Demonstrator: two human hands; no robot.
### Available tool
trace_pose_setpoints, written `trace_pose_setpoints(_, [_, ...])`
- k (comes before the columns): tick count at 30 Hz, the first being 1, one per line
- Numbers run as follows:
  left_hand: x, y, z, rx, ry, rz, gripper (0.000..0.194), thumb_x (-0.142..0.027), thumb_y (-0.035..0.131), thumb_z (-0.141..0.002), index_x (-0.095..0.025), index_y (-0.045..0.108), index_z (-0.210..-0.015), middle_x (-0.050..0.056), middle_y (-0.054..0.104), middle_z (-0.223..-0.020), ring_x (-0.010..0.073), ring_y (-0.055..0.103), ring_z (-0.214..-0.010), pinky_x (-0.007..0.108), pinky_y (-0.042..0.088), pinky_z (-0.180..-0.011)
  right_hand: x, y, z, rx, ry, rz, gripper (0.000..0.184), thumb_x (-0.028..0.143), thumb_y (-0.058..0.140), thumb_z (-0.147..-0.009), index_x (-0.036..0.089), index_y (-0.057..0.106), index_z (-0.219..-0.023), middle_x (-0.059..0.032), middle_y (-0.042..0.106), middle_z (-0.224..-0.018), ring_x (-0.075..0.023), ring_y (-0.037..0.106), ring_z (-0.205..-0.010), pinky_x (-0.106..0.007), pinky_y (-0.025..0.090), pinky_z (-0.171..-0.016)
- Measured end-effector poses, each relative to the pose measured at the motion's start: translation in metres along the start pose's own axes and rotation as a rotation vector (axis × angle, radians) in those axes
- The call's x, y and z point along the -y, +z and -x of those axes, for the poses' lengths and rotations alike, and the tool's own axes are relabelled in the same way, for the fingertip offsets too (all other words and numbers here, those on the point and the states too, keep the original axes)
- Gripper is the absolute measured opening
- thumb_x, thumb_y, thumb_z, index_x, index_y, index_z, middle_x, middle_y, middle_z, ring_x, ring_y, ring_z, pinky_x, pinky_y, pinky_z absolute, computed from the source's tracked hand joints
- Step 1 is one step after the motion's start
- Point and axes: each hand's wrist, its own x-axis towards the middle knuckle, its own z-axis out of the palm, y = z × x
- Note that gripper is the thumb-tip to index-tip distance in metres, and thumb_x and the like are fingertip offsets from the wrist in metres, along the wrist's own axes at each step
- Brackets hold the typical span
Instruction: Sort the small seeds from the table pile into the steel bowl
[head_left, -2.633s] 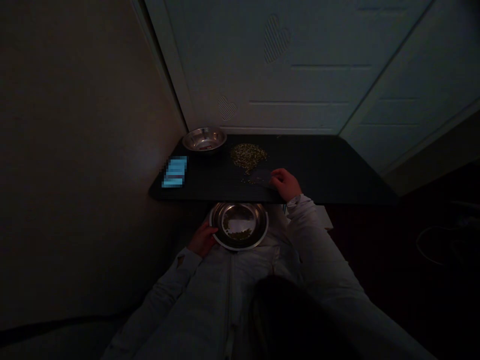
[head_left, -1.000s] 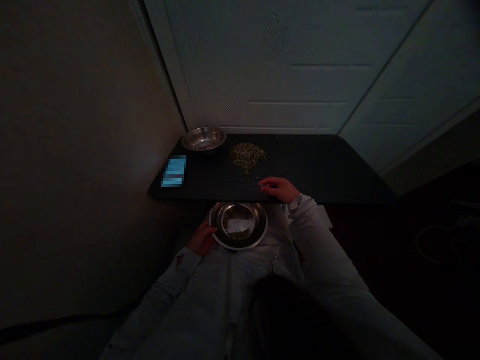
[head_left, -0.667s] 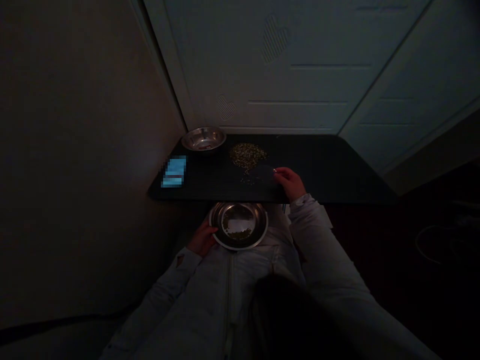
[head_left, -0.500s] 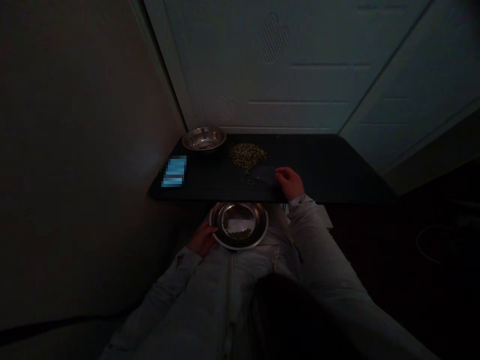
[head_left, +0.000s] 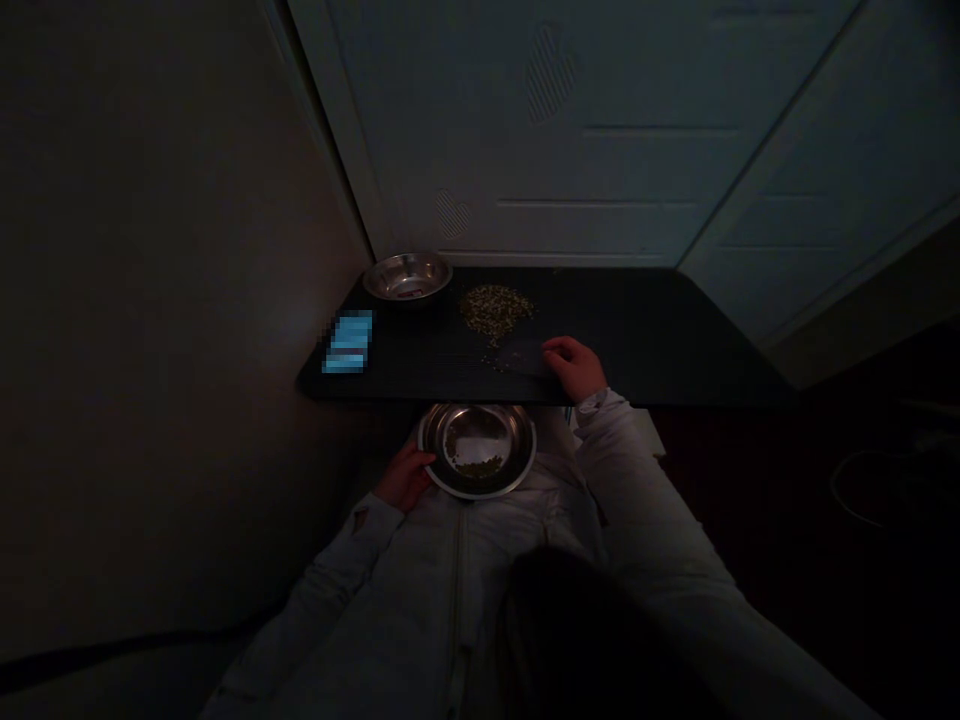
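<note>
My left hand [head_left: 406,476] grips the left rim of a steel bowl [head_left: 528,442], which rests over my lap just below the table's front edge. Some small greenish grains [head_left: 480,467] lie in its bottom. Above the dark table, my right hand [head_left: 574,367] is closed on the right end of a thin, flat, see-through piece [head_left: 523,357], perhaps plastic; its exact kind is too dim to tell. The piece is low at the tabletop, just in front of a heap of mixed grains [head_left: 495,308]. A few loose grains are scattered by its left tip.
A second steel bowl [head_left: 409,278] stands at the back left of the black table [head_left: 637,330]. A lit, blurred phone screen [head_left: 349,342] lies in front of it. White panels [head_left: 622,170] rise behind the table, and a wall [head_left: 187,300] borders the left.
My right hand has shifted slightly left with the see-through piece. Fewer loose grains show in front of the heap. My left hand and its bowl have stayed put.
</note>
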Motion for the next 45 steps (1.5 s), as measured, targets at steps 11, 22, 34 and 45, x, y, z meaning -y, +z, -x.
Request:
trace_pose_setpoints(11, [0.0001, 0.0005, 0.0003, -0.017, 0.003, -0.001, 0.036, -0.005, 0.062, -0.052, -0.016, 0.062, -0.086, 0.001, 0.068, -0.076, 0.0161, 0.062, -0.071, 0.026, 0.048, -0.065, 0.0036, -0.0006, 0.0009, 0.060, 0.013, -0.064, 0.020, 0.030, 0.052, -0.063, 0.018, 0.059, -0.077, 0.0030, 0.053, -0.059, -0.0113, 0.048, -0.058, -0.025, 0.038, -0.059])
trace_pose_setpoints(22, [0.0014, -0.0013, -0.0012, 0.006, 0.011, 0.007, 0.038, -0.005, 0.063, -0.052, -0.015, 0.062, -0.088, 0.002, 0.068, -0.079, 0.0182, 0.062, -0.076, 0.028, 0.047, -0.066, 0.0038, -0.0007, 0.0016, 0.034, -0.010, -0.041, 0.018, 0.029, 0.052, -0.064, 0.018, 0.059, -0.076, 0.0029, 0.053, -0.059, -0.0115, 0.048, -0.058, -0.026, 0.037, -0.059])
trace_pose_setpoints(34, [-0.0005, 0.0002, 0.0005, -0.022, -0.005, -0.012, 0.038, -0.005, 0.063, -0.052, -0.014, 0.062, -0.089, 0.002, 0.067, -0.078, 0.0178, 0.062, -0.074, 0.027, 0.047, -0.064, 0.0050, -0.0008, 0.0029, 0.123, -0.027, -0.089, 0.020, 0.030, 0.054, -0.063, 0.018, 0.060, -0.078, 0.0023, 0.055, -0.062, -0.0114, 0.049, -0.060, -0.026, 0.038, -0.061])
trace_pose_setpoints(45, [-0.0015, 0.0034, 0.0020, -0.037, -0.012, 0.014, 0.036, -0.004, 0.063, -0.051, -0.015, 0.063, -0.085, 0.001, 0.068, -0.075, 0.0170, 0.062, -0.074, 0.027, 0.047, -0.067, 0.0035, 0.0009, 0.0022, 0.120, -0.032, -0.035, 0.018, 0.029, 0.055, -0.063, 0.018, 0.060, -0.077, 0.0027, 0.055, -0.060, -0.0112, 0.049, -0.058, -0.026, 0.038, -0.060])
